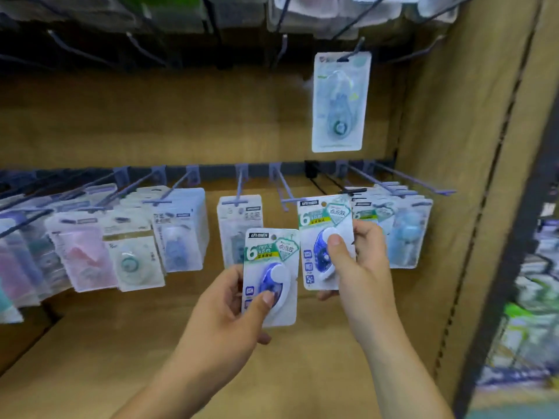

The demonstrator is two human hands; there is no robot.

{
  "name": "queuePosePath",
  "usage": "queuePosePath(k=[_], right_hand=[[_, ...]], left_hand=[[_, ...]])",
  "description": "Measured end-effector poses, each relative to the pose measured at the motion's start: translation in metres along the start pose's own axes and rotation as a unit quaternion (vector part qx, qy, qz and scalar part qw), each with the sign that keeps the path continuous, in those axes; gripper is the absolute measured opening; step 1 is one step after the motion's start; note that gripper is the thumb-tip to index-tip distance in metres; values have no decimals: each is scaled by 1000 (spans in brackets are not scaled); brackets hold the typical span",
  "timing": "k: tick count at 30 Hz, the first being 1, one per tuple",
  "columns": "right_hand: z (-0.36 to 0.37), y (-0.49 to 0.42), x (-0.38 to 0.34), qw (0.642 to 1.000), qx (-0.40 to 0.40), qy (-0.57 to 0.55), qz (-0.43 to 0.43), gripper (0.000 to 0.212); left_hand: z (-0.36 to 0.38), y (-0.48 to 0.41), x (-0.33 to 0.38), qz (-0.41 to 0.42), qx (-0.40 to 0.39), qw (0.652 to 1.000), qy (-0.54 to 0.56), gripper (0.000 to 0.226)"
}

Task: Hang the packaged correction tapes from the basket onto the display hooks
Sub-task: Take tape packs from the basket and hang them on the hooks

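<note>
1. Left hand is curled round a white card blister pack holding a blue correction tape, pinched between thumb and fingers.
2. Right hand is closed on a second, matching blue-and-white pack, thumb pressed on the blister; it is held just above and right of the left hand.
3. A pale metal display hook is seen just above the right hand, its tip beside that pack's top edge.
4. Hung packs are seen just right of the right hand.
</note>
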State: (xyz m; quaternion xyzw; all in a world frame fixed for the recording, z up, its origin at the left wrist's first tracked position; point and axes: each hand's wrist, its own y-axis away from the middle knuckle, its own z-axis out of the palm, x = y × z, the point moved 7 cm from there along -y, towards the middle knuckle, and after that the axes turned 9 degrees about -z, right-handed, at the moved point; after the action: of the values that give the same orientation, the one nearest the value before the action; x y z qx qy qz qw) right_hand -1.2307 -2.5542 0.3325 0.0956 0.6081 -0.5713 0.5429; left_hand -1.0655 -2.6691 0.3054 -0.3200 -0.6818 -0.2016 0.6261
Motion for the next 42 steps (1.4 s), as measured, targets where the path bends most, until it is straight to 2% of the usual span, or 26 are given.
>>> queuePosePath(k=[3, 6, 10, 17, 19, 23, 28, 30, 32, 33, 35, 38, 42], right_hand=[[-27, -7, 5, 999, 30, 25, -23, 19], [-50, -10, 9, 995, 86, 37, -46, 20], [-81, -18, 16, 985, 160, 20, -60, 21], [-85, -42, 31, 996, 89, 2, 16, 19], [-89, -48, 41, 994, 100, 0, 43, 16], [-108, -54, 57, 981, 150, 100, 70, 8], [-130, -48, 40, 961, 186, 202, 25, 39], [-133, -46, 27, 962, 183, 200, -7, 33], [-128, -47, 22, 980, 148, 131, -28, 12], [-124, -47, 22, 987, 121, 100, -27, 13], [-116, -47, 26, 995, 72, 73, -19, 36], [-113, -48, 32, 990, 50, 129, -9, 40], [-123, -48, 39, 962, 90, 258, -19, 22]], left_hand=[[38, -14, 21, 36, -37, 999, 0, 24], [68, -28, 35, 71, -48, 996, 0, 40], [94, -40, 38, 74, -58, 996, 2, 55], [114, -51, 33, 72, -66, 995, -3, 56], [117, -53, 29, 69, -67, 995, -19, 50], [126, -58, 21, 45, -79, 995, -40, 27], [139, -76, 34, 52, -77, 996, 19, 23], [149, -83, 35, 52, -84, 995, 29, 23], [158, -87, 33, 53, -83, 994, 38, 23], [162, -89, 31, 53, -78, 995, 44, 23], [167, -90, 26, 49, -59, 996, 56, 22], [166, -96, 22, 55, -21, 997, 51, 22], [162, -122, 21, 47, 36, 998, 3, 18]])
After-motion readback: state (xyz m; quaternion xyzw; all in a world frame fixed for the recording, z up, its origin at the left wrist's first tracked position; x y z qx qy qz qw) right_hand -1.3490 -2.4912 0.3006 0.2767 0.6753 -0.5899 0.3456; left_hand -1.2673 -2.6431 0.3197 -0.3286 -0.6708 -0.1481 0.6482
